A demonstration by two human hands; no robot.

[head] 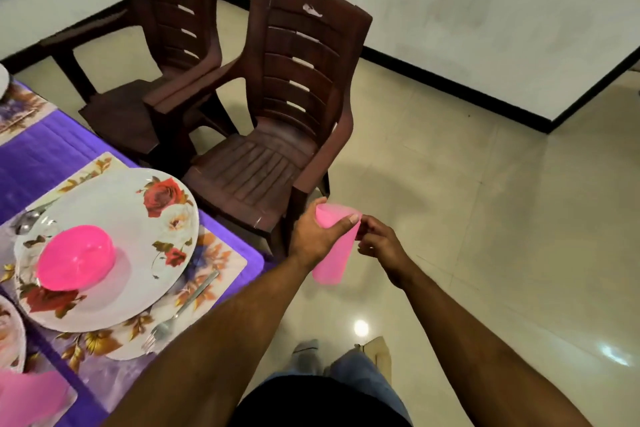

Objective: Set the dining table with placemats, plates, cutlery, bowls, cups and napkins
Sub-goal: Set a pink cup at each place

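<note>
1. The person stands beside the dining table [41, 156], which is covered in purple cloth, with both arms stretched out over the tiled floor [485, 218].
2. The left hand [317, 236] grips a pink plastic cup [334, 253], fingers and thumb wrapped round its upper part; the cup hangs off the table, past its corner and in front of the nearer brown chair [277, 135].
3. The right hand [381, 246] is at the cup's rim, its fingers curled and pinched against the edge; how firmly it holds I cannot tell.
4. On the table, a floral placemat [214, 263] carries a white plate with red roses [138, 218], and a pink bowl [74, 256] sits on that plate.
5. A fork [180, 312] lies on the placemat on the side of the plate nearer the person; a spoon [29, 218] shows at the plate's far side.
6. A pink napkin [31, 395] lies on the table near its closest edge.
7. A second brown chair [156, 45] stands beyond the first, further along the table.
</note>
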